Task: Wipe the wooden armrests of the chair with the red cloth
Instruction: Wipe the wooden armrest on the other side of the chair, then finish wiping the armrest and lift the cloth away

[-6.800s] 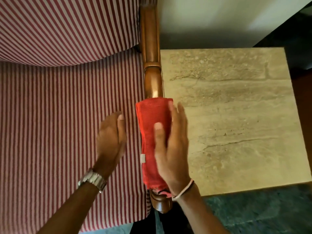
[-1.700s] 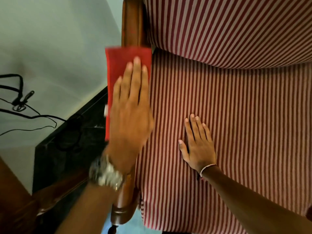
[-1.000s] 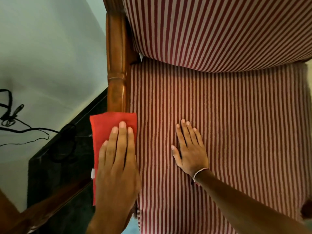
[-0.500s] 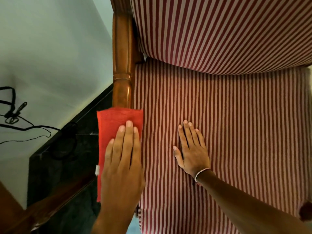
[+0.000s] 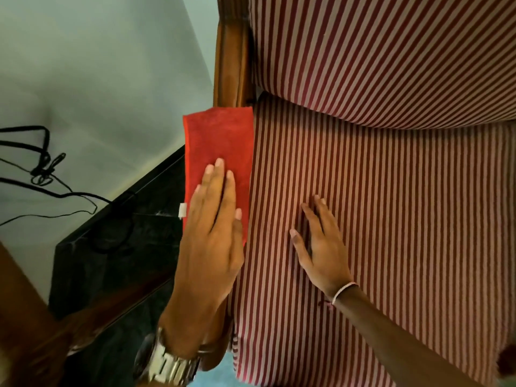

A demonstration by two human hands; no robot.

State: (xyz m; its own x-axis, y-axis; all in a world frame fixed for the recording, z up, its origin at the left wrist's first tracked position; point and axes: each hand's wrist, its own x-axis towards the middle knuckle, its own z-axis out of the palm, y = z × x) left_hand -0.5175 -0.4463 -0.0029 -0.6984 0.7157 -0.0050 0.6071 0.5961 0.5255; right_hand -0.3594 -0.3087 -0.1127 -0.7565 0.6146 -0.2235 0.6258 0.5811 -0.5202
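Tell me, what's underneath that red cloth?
The wooden armrest runs under the red cloth, showing bare beyond its far edge. The covered stretch is hidden. The left hand presses flat on top.

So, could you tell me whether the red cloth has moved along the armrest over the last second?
Yes. The red cloth under the left hand has slid up the armrest toward the chair back, covering the carved ring that showed above it.

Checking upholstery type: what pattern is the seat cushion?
Narrow dark-red and pale stripes on the seat cushion, clear in the head view.
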